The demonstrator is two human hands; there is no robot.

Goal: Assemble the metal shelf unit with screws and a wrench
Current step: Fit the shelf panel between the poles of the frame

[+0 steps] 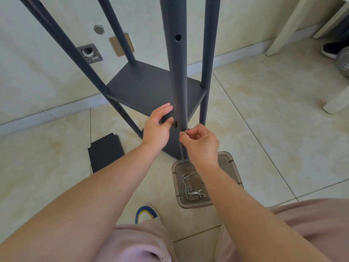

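Note:
A dark grey metal shelf unit stands on the tiled floor, with several round posts and a fitted shelf panel (149,87). My left hand (157,127) grips the front corner of that panel where it meets the nearest post (176,72). My right hand (200,142) has its fingers curled against the same post just below the panel, pinching something small that I cannot make out. A lower panel (172,146) shows beneath the hands. A clear plastic tray (227,157) behind my right wrist holds several screws (190,193) and a small wrench (197,191).
A loose dark panel (105,153) lies flat on the floor to the left. The wall, with a skirting board and floor sockets, runs close behind the unit. White furniture legs (283,27) and someone's black shoe (330,50) are at the far right. My own shoe (146,213) is below.

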